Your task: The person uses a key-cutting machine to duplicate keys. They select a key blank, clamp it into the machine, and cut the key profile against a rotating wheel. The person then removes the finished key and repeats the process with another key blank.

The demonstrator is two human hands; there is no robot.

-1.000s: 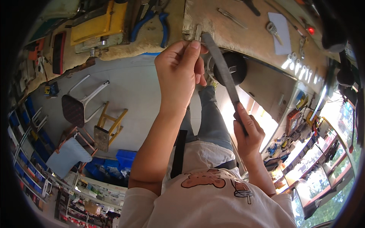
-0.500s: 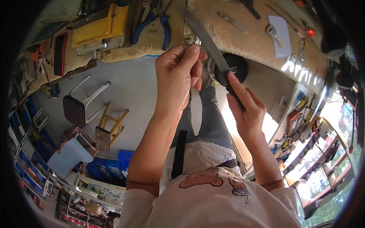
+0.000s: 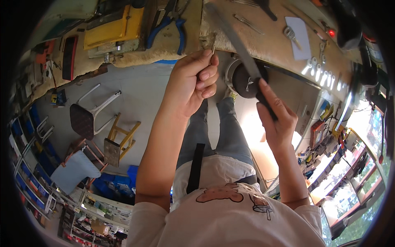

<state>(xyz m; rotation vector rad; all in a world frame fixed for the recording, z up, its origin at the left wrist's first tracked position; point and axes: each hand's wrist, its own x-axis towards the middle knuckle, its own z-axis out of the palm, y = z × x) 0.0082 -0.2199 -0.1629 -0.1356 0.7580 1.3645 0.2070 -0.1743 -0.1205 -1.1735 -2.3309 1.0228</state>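
Note:
My left hand (image 3: 197, 74) is closed, thumb and fingers pinching a thin key-like metal piece (image 3: 213, 44) that stands up at the bench's front edge. The fingers hide its lower part. My right hand (image 3: 277, 113) grips the dark handle of a long flat file (image 3: 236, 41), its forefinger stretched along the tool. The file slants up and to the left over the bench edge, slightly blurred, to the right of the metal piece and apart from it.
Blue-handled pliers (image 3: 181, 35) and a yellow machine part (image 3: 111, 31) lie on the wooden bench (image 3: 230, 35). At right are a key (image 3: 291, 35) on white paper (image 3: 302, 45) and several bright keys (image 3: 319, 71). A round black stool (image 3: 249, 80) stands below the bench; more stools (image 3: 82, 119) are at left.
The file and my right hand have shifted right and slightly down, away from the metal piece. My left hand has turned a little, and the piece shows at a different angle.

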